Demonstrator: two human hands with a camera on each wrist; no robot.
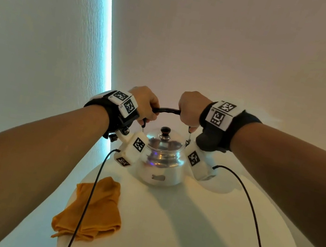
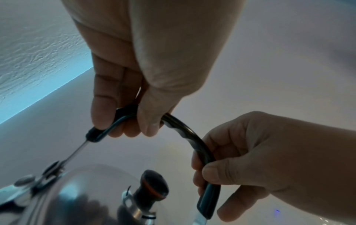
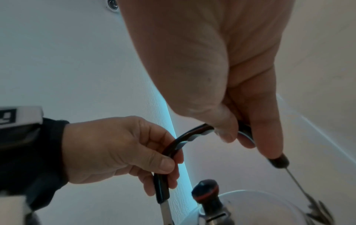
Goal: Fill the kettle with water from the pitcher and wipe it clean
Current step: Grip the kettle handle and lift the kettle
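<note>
A shiny metal kettle [image 1: 160, 162] stands on the round white table [image 1: 194, 226], its lid on, with a dark knob [image 1: 165, 131] on top. Both hands grip its black arched handle [image 1: 167, 110]. My left hand [image 1: 146, 104] curls round the handle's left end, my right hand [image 1: 189, 109] round its right end. The left wrist view shows my left hand [image 2: 125, 118] wrapped on the handle [image 2: 185, 130] and my right hand [image 2: 221, 167] lower on it. In the right wrist view my right hand [image 3: 237, 134] and left hand [image 3: 154, 161] both hold the handle [image 3: 181, 141]. No pitcher is in view.
An orange cloth [image 1: 92, 209] lies crumpled on the table's left side, near its edge. Two black cables [image 1: 88, 197] hang from the wrist cameras across the table. A white wall with a blue-lit corner [image 1: 109, 37] rises close behind the kettle.
</note>
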